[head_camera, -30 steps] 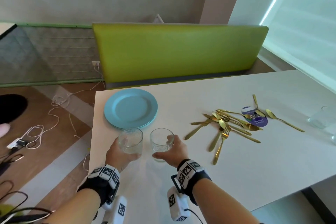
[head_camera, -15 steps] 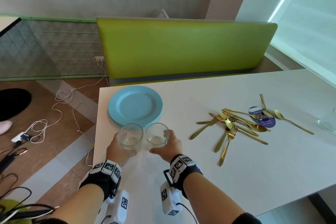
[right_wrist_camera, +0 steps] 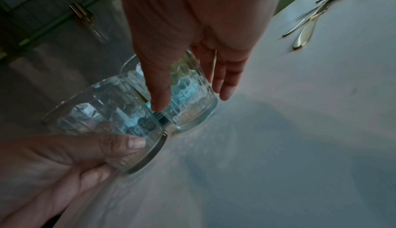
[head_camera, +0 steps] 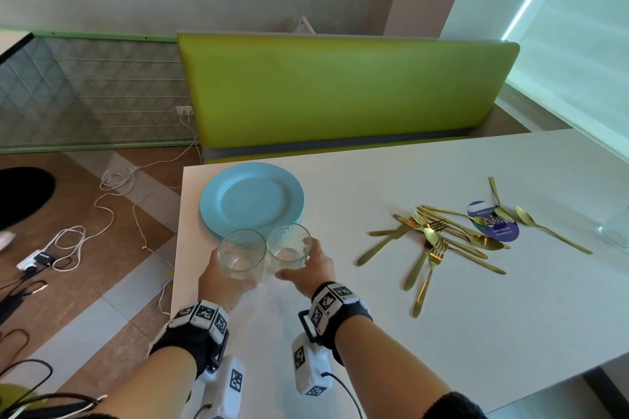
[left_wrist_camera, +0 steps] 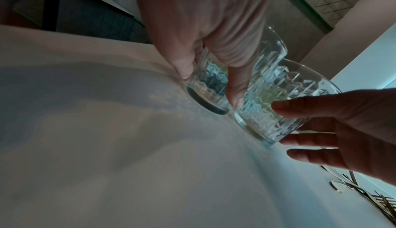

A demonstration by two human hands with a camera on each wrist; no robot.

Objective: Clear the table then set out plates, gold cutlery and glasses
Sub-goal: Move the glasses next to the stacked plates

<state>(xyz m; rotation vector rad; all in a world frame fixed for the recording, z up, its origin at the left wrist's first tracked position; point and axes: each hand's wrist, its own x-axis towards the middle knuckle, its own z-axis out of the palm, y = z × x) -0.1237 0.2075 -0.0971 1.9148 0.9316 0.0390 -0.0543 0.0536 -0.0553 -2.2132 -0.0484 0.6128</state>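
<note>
Two clear patterned glasses stand side by side, touching, at the near edge of a stack of light blue plates (head_camera: 252,201) on the white table (head_camera: 442,333). My left hand (head_camera: 219,277) grips the left glass (head_camera: 241,253), thumb and fingers round its lower wall (left_wrist_camera: 212,79). My right hand (head_camera: 308,269) grips the right glass (head_camera: 289,245), thumb in front and fingers on the far side (right_wrist_camera: 190,96). Both bases sit at or just above the tabletop. Gold cutlery (head_camera: 439,238), forks, spoons and knives, lies in a loose pile to the right.
A round blue card (head_camera: 498,226) lies under part of the cutlery. Another clear glass (head_camera: 614,231) stands at the far right edge. A green bench back (head_camera: 340,92) runs behind the table. Cables and a power strip (head_camera: 37,260) lie on the floor to the left.
Both hands have carried the glasses forward towards the blue plates and brought them together; a gap lay between them a second ago, now they touch.
</note>
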